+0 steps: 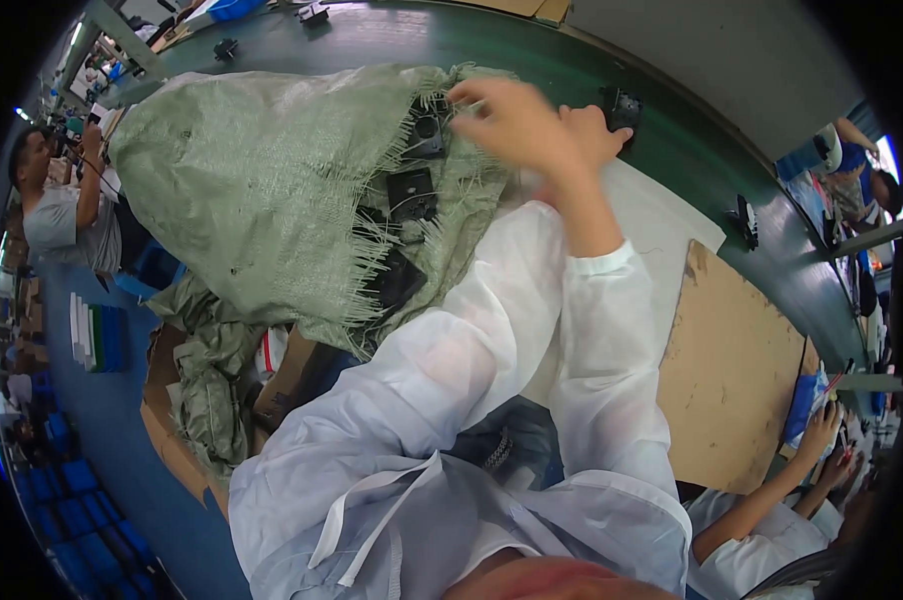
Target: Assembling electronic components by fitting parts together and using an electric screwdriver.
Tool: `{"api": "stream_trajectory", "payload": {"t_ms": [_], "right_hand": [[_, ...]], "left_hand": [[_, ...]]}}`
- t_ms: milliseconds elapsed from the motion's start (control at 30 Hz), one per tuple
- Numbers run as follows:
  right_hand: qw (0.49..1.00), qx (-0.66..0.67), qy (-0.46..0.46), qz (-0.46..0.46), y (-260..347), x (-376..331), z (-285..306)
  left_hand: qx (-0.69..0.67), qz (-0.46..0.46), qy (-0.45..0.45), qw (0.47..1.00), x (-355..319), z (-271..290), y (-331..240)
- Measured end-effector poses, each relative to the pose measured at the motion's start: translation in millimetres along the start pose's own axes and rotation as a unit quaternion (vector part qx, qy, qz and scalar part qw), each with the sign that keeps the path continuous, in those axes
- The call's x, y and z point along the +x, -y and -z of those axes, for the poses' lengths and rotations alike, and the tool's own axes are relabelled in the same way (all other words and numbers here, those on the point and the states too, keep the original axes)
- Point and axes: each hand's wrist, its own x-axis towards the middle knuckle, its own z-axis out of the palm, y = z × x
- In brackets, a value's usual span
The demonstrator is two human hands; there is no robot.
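Note:
My forearms cross in white sleeves. My left hand (594,135) reaches right beneath my right wrist, its thumb stretched out, beside a black moulded part (624,108) on the green conveyor belt (687,150). Whether it touches the part is hard to tell. Slightly blurred, my right hand (507,115) hovers by the mouth of a pale green woven sack (262,170), fingers apart and nothing visible in them. Inside the frayed opening lie several black parts, among them one with a round recess (427,132) and a square one (412,193). The sack hides the rest.
Another black part (747,222) sits on the belt at right. Brown cardboard (727,370) lies beside me. An open carton (177,440) holds a crumpled green sack (212,380). Co-workers sit at left (67,215) and lower right (762,525).

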Motion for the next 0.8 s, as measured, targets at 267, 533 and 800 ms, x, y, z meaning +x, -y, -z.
{"api": "stream_trajectory", "payload": {"t_ms": [267,533,800], "right_hand": [[0.964,-0.139,0.227,-0.009,19,-10,-75],[0.977,-0.107,0.184,-0.026,24,-2,-44],[0.982,-0.140,0.119,-0.037,58,-6,1]], "left_hand": [[0.192,0.009,-0.181,0.964,14,-15,19],[0.122,-0.219,-0.239,0.938,10,-21,2],[0.042,-0.203,0.054,0.977,-7,-43,-20]]}}
